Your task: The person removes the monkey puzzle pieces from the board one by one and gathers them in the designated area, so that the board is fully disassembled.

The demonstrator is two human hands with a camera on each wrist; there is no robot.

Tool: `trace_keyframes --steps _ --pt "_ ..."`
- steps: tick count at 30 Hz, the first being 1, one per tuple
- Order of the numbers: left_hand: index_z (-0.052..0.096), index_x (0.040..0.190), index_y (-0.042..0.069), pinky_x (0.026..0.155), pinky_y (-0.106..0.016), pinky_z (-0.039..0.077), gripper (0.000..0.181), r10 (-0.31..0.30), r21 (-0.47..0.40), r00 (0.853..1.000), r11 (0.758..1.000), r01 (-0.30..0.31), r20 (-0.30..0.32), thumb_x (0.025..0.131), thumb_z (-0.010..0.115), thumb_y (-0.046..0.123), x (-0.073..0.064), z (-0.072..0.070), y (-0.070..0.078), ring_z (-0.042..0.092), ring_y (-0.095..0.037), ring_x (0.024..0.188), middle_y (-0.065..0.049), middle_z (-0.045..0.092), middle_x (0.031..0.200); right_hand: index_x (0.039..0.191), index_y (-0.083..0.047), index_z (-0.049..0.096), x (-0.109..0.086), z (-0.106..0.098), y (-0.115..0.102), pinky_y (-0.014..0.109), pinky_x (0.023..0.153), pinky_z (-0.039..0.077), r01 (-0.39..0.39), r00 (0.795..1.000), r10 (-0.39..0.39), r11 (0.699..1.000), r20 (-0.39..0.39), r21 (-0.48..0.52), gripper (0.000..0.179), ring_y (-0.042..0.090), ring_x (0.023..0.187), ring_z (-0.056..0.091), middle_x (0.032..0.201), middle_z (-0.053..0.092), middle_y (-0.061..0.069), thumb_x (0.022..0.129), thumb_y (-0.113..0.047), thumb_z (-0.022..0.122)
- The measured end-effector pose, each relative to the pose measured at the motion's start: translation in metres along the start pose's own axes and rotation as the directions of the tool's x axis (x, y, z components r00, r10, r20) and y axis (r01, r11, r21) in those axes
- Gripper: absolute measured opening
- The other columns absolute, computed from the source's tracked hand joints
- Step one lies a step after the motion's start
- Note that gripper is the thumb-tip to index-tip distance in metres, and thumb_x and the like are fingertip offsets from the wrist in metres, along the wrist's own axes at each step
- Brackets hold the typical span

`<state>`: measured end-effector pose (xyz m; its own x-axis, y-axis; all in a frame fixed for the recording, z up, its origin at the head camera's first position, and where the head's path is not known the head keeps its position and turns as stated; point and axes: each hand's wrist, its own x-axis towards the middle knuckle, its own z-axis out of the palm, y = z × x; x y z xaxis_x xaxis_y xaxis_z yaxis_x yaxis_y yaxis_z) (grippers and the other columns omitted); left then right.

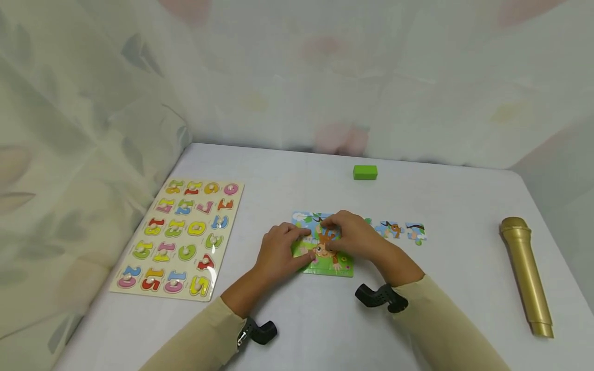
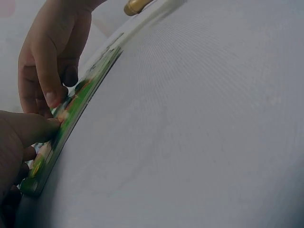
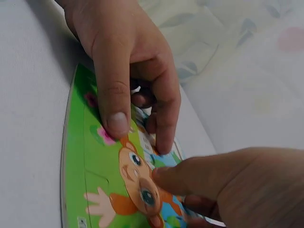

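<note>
Head view: mostly filled, flat green-and-blue monkey puzzle (image 1: 325, 265) is touched by relaxed left hand (image 1: 280, 251) and right hand (image 1: 356, 237); blue-white picture pieces (image 1: 394, 230) seem left.

A play corner is suggested: a white table (image 1: 315, 319) is backed and flanked by floral cloth (image 1: 260, 77), and a number board (image 1: 185, 239) and a puzzle (image 1: 325, 265) are laid out. Whether at home cannot be told.

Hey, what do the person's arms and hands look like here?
The left sleeve and right sleeve are plain beige, ending near the wrists. A curved black device sits at each wrist: left device, right device. The left hand and right hand are bare, without gloves.
</note>
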<state>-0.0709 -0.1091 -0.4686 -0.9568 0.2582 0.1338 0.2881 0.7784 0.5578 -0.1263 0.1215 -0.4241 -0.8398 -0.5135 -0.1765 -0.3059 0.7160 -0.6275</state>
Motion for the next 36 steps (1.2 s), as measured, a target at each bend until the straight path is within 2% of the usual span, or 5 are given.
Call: trace_keyframes --steps 7,18,27,36 --pt "0.076 0.132 0.016 0.089 -0.049 0.045 0.055 -0.004 0.000 1.000 1.000 0.004 -0.003 0.085 0.090 0.041 -0.0006 -0.0010 0.0026 0.057 -0.027 0.108 -0.004 0.065 0.116 0.133 -0.012 0.071 0.0034 0.0016 -0.0077 0.047 0.103 0.050 -0.056 0.998 0.057 0.998 0.019 -0.027 0.044 0.024 0.115 0.062 0.125 0.064 0.005 0.092 -0.019 0.086" --pt "0.075 0.133 0.016 0.088 -0.047 0.045 0.056 -0.012 0.006 1.000 1.000 0.012 0.000 0.086 0.089 0.044 -0.0006 0.0007 0.0025 0.057 -0.027 0.107 -0.005 0.065 0.117 0.130 -0.013 0.069 0.0043 0.0055 -0.0036 0.046 0.104 0.049 -0.037 0.999 0.037 0.999 -0.003 0.008 0.043 0.024 0.117 0.062 0.124 0.066 0.003 0.091 -0.018 0.086" --pt "0.076 0.132 0.016 0.088 -0.047 0.044 0.055 0.002 0.011 1.000 1.000 -0.002 -0.026 0.085 0.089 0.042 -0.0009 0.0010 0.0027 0.057 -0.027 0.107 -0.005 0.065 0.117 0.124 -0.012 0.069 0.0031 0.0067 -0.0023 0.037 0.080 0.050 0.008 0.998 -0.001 0.995 -0.067 0.099 0.028 0.016 0.089 0.058 0.105 0.065 -0.001 0.099 -0.020 0.078" --pt "0.075 0.132 0.016 0.087 -0.046 0.044 0.055 0.002 0.012 1.000 1.000 -0.001 -0.019 0.086 0.089 0.043 -0.0015 0.0009 0.0030 0.057 -0.026 0.105 -0.004 0.065 0.116 0.123 -0.014 0.067 0.0017 0.0098 -0.0025 0.035 0.076 0.049 0.022 0.995 -0.009 0.992 -0.100 0.123 0.026 0.015 0.084 0.057 0.102 0.066 -0.001 0.099 -0.014 0.077"
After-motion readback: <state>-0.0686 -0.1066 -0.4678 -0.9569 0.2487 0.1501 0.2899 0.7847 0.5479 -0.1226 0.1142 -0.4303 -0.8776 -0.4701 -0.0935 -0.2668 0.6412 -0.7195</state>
